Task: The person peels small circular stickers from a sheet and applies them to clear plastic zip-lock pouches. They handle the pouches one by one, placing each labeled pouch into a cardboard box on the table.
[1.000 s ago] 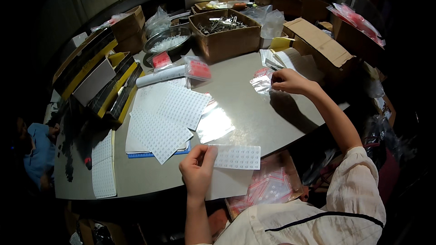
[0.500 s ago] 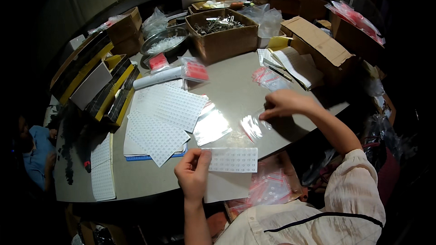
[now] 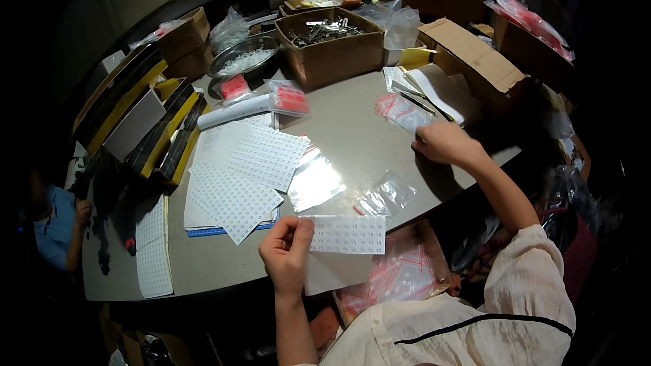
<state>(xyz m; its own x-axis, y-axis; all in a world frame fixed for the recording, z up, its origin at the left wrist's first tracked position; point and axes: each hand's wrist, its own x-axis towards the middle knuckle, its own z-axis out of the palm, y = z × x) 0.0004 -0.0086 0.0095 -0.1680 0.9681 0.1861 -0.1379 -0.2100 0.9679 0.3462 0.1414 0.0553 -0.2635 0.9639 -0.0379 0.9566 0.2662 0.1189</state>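
My left hand (image 3: 287, 252) pinches a sticker sheet (image 3: 347, 234) at its left end, between thumb and fingers. The sheet bears rows of small printed labels, and its plain pale backing (image 3: 337, 273) hangs below. Beyond the sheet, a few clear zip bags (image 3: 386, 194) lie near the table's front edge. My right hand (image 3: 444, 144) is at the near edge of a pile of small zip bags (image 3: 405, 112), its fingers curled together and pointing down. What those fingertips hold, if anything, is hidden. Below the table edge, a carton holds many red-edged zip bags (image 3: 400, 278).
Printed label sheets (image 3: 234, 193) and shiny clear bags (image 3: 316, 183) lie left of centre. Behind stand a carton of metal parts (image 3: 330, 47), a bowl of clear pieces (image 3: 244, 62) and an open notebook (image 3: 441, 91). Black-and-yellow boxes (image 3: 152, 129) are left; a person in blue (image 3: 57, 230) sits beyond.
My right hand has moved right and slightly away, from the loose bags near the front edge to the pile of small zip bags. The left hand still holds the sticker sheet.
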